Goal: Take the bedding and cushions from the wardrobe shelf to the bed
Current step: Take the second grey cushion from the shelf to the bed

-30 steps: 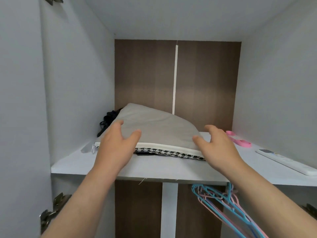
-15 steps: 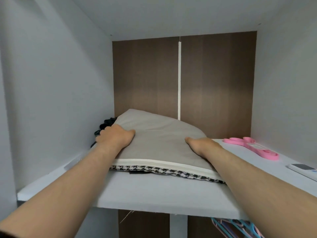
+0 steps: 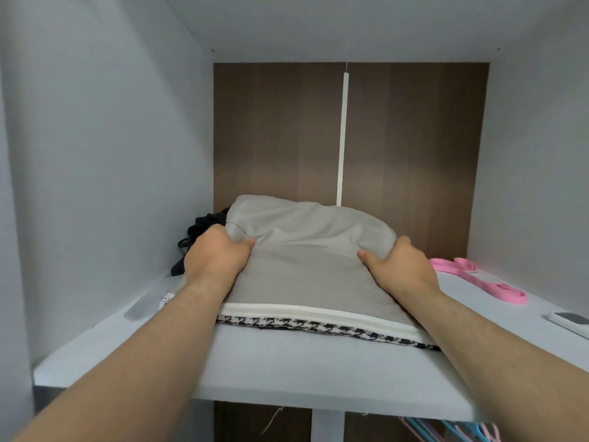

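A grey cushion point(image 3: 306, 250) with a white zipped front edge lies on the white wardrobe shelf point(image 3: 271, 365). Under it shows the edge of a black-and-white houndstooth piece point(image 3: 334, 331). My left hand point(image 3: 213, 256) pinches the cushion's far left corner, bunching the cloth. On the cushion's far right side, my right hand point(image 3: 401, 266) grips the fabric with the thumb pressed in. Both forearms reach in over the shelf's front edge.
A black item point(image 3: 197, 231) sits behind the cushion against the left wall. Pink hangers point(image 3: 478, 279) lie flat on the shelf at right, with a white remote point(image 3: 570, 323) nearer the right edge. Blue and pink hangers point(image 3: 452, 430) hang below the shelf.
My hands went from hovering open at the cushion's front edge to reaching deeper in and closing on its far corners; the cloth now bunches between them.
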